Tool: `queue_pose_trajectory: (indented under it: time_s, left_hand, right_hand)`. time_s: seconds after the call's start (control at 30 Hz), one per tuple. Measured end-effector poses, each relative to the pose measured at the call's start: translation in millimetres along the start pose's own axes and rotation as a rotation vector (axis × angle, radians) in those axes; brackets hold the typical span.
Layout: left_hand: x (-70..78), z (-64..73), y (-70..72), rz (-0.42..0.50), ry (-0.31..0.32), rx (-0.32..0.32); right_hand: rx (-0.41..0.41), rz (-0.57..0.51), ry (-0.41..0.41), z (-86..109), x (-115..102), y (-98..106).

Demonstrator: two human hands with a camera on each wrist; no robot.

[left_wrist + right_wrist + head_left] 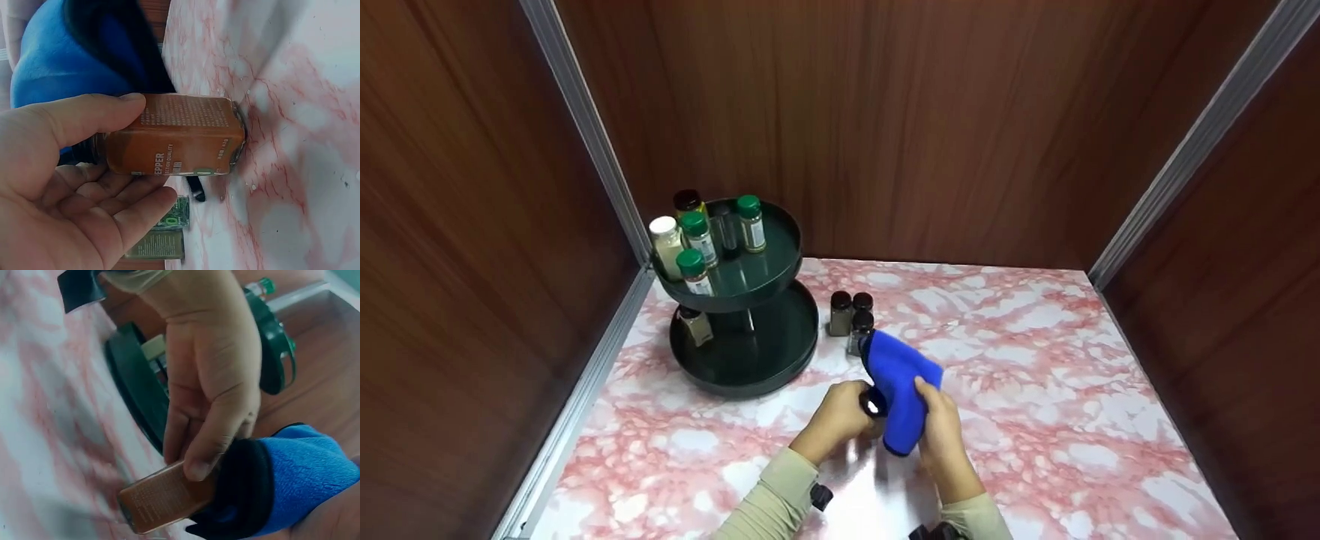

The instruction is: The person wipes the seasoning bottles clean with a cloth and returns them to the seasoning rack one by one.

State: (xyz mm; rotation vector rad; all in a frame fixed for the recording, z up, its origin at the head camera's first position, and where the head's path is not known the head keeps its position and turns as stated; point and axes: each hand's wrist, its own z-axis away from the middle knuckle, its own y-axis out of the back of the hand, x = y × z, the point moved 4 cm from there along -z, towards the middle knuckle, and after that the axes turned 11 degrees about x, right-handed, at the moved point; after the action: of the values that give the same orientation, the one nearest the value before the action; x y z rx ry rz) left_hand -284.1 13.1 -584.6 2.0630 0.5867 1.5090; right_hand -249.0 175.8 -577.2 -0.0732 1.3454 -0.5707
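Observation:
My left hand grips a square spice bottle of reddish-brown powder by its upper part, thumb on one face. Its label reads "PEPPER", and its dark cap faces the head camera. The base is close to the tabletop; whether it touches I cannot tell. My right hand holds a blue cloth with black edging, thumb on top. In the right wrist view the cloth sits against the bottle's cap end, hiding that end. Only a blurred corner of the right hand shows there.
A dark green two-tier round rack stands at the left, with several jars, including a white-capped jar, on top and a tilted bottle below. Three black-capped bottles stand beside it. Wood-grain walls enclose the marbled table.

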Motion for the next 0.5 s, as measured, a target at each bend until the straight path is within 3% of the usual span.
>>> queue_pose_trajectory:
  time_s: [0.17, 0.3, 0.4, 0.5]
  left_hand:
    - [1.4, -1.4, -1.6, -0.025, 0.017, -0.015]
    - [0.4, -1.2, -2.3, -0.018, 0.058, -0.024]
    - [-0.9, -1.1, -2.0, -0.001, 0.072, -0.025]
    - [-1.6, -1.8, -1.2, 0.002, 0.059, -0.022]
  right_hand:
    - [0.03, 0.024, -0.007, -12.0, 24, 4]
    - [0.079, 0.134, -0.026, -14.7, 44, 16]
    - [0.086, 0.179, -0.067, -8.1, 45, 22]
    - [0.058, 0.178, -0.118, 0.9, 31, 22]
